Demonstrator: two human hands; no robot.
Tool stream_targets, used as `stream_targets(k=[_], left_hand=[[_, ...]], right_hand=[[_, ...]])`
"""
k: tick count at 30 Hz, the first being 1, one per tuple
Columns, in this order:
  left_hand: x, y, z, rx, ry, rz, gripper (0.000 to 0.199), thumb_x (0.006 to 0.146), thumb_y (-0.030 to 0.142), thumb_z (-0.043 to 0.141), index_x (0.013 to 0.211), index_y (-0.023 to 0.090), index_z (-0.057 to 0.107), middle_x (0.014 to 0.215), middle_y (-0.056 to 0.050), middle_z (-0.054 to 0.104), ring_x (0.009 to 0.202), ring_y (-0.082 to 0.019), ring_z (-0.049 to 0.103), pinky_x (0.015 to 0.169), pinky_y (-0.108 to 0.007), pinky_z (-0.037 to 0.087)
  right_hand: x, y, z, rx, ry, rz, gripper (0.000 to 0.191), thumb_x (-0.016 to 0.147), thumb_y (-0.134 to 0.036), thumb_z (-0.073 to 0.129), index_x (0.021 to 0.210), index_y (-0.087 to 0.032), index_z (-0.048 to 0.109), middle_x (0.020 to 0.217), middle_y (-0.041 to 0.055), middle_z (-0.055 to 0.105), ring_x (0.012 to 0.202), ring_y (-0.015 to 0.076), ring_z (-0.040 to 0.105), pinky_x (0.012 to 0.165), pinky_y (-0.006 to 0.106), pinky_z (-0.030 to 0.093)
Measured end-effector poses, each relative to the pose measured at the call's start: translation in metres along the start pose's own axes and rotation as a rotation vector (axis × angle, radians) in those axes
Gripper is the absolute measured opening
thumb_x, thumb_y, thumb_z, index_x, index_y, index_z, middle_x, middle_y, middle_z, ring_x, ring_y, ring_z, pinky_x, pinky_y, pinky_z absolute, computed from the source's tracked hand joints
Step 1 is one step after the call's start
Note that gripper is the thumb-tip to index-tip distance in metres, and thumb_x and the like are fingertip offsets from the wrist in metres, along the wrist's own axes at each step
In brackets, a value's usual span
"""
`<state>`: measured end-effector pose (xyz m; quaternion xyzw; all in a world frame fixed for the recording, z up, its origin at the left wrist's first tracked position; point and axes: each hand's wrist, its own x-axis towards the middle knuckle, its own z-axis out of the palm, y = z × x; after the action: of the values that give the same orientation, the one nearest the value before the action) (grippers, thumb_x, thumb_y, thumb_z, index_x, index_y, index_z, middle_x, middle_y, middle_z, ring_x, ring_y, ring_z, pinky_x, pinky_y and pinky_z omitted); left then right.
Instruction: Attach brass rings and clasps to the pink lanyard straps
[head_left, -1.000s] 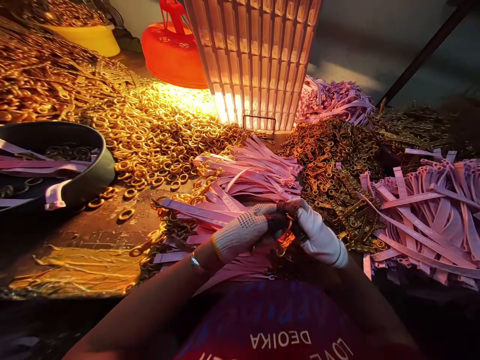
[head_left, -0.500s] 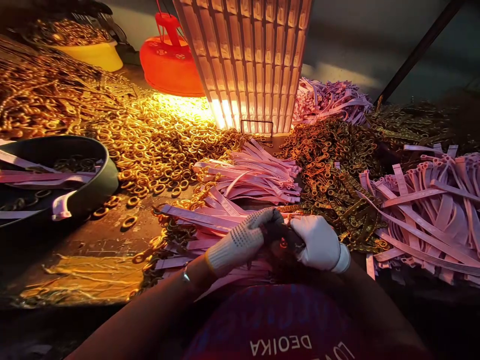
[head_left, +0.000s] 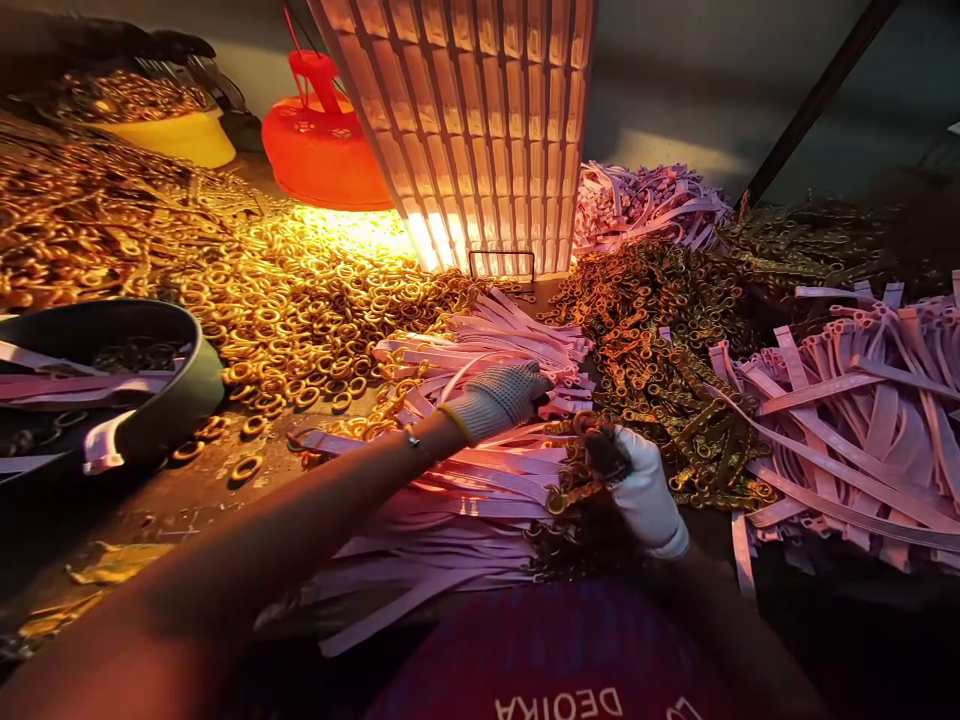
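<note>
My left hand, in a pale glove with dotted grip and dark fingertips, reaches over a bundle of pink straps. Its fingers are closed at the strap ends, seemingly pinching one; the fingertips are partly hidden. To the right, my right hand wears a white glove with dark, bare-looking fingers. Those fingers are curled together beside the gold metal clasps, and what they hold is too dark to make out. Below both hands lies a layered stack of pink straps with gold hardware at the ends.
Gold rings cover the left and middle of the table. A dark green basin stands at left, a yellow tub behind it. An orange lamp hangs beside a ribbed panel. More pink straps are heaped at right.
My hands were together at the front; now they are apart. The left has moved forward to the upper strap bundle, while the right has turned, staying near the clasps. The view has shifted slightly.
</note>
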<state>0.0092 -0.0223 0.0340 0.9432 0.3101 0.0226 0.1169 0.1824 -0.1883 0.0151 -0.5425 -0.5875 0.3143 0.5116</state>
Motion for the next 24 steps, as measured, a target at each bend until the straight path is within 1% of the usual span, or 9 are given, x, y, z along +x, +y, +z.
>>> stream_targets(k=[2,4,6,9,12,15,18,21,24], left_hand=[[0.013,-0.003,0.006,0.136,-0.103,-0.022,0.043,0.092,0.032,0.056,0.131,0.017,0.065,0.115,-0.019,0.067,0.089,-0.029,0.069,0.070,-0.037,0.053],[0.021,-0.002,0.011,0.147,-0.123,-0.055,0.051,0.092,0.031,0.056,0.142,0.020,0.059,0.123,-0.020,0.066,0.090,-0.029,0.069,0.070,-0.036,0.053],[0.027,-0.005,0.011,0.111,-0.127,-0.100,0.045,0.092,0.029,0.056,0.136,0.023,0.065,0.119,-0.014,0.070,0.089,-0.025,0.069,0.073,-0.032,0.052],[0.030,-0.022,-0.003,0.098,-0.128,-0.200,0.035,0.096,0.031,0.049,0.120,0.024,0.073,0.110,-0.008,0.075,0.092,-0.020,0.069,0.079,-0.026,0.051],[0.016,-0.047,-0.025,0.179,-0.132,-0.367,0.040,0.098,0.034,0.043,0.114,0.015,0.074,0.106,-0.015,0.076,0.094,-0.026,0.070,0.081,-0.033,0.053],[-0.009,-0.064,-0.037,0.248,-0.211,-0.518,0.038,0.092,0.032,0.051,0.100,0.006,0.077,0.093,-0.025,0.075,0.082,-0.034,0.072,0.072,-0.042,0.054],[-0.029,-0.066,-0.032,0.250,-0.280,-0.562,0.033,0.090,0.028,0.054,0.097,0.007,0.078,0.091,-0.025,0.075,0.081,-0.035,0.073,0.072,-0.043,0.056],[-0.032,-0.057,-0.029,0.261,-0.294,-0.573,0.031,0.091,0.022,0.052,0.100,0.006,0.077,0.097,-0.026,0.074,0.088,-0.034,0.072,0.079,-0.045,0.056],[-0.020,-0.047,-0.051,0.262,-0.296,-0.561,0.029,0.091,0.019,0.052,0.098,0.005,0.077,0.095,-0.025,0.074,0.090,-0.034,0.071,0.081,-0.046,0.055]], right_hand=[[-0.002,0.003,0.002,0.087,-0.075,0.063,0.023,0.096,-0.034,0.060,0.110,-0.020,0.073,0.084,0.0022,0.070,0.078,0.0183,0.064,0.072,0.029,0.053],[-0.005,0.005,0.005,0.116,-0.118,0.100,0.026,0.097,-0.034,0.059,0.114,-0.021,0.073,0.090,0.0031,0.073,0.082,0.0192,0.066,0.075,0.030,0.055],[-0.008,0.006,0.008,0.118,-0.131,0.124,0.027,0.098,-0.033,0.058,0.117,-0.021,0.073,0.096,0.0039,0.074,0.083,0.0194,0.066,0.075,0.030,0.055],[-0.008,0.008,0.011,0.077,-0.123,0.127,0.026,0.097,-0.031,0.058,0.115,-0.021,0.074,0.094,0.0040,0.074,0.079,0.0191,0.065,0.072,0.029,0.054],[-0.009,0.011,0.014,-0.012,-0.114,0.102,0.018,0.096,-0.028,0.058,0.099,-0.019,0.074,0.076,0.0013,0.069,0.066,0.0162,0.059,0.063,0.026,0.049],[-0.011,0.015,0.018,-0.130,-0.085,0.058,0.014,0.094,-0.027,0.059,0.086,-0.020,0.069,0.069,0.0004,0.065,0.060,0.0149,0.055,0.060,0.025,0.046],[-0.010,0.017,0.021,-0.244,-0.085,0.002,0.012,0.092,-0.028,0.060,0.084,-0.021,0.067,0.070,0.0020,0.066,0.062,0.0164,0.058,0.063,0.026,0.047],[-0.006,0.015,0.022,-0.324,-0.119,-0.026,0.014,0.092,-0.028,0.059,0.082,-0.022,0.065,0.072,0.0032,0.067,0.065,0.0171,0.061,0.065,0.026,0.047],[-0.001,0.011,0.021,-0.380,-0.155,-0.025,0.018,0.093,-0.030,0.058,0.076,-0.022,0.062,0.068,0.0026,0.065,0.061,0.0166,0.058,0.062,0.026,0.042]])
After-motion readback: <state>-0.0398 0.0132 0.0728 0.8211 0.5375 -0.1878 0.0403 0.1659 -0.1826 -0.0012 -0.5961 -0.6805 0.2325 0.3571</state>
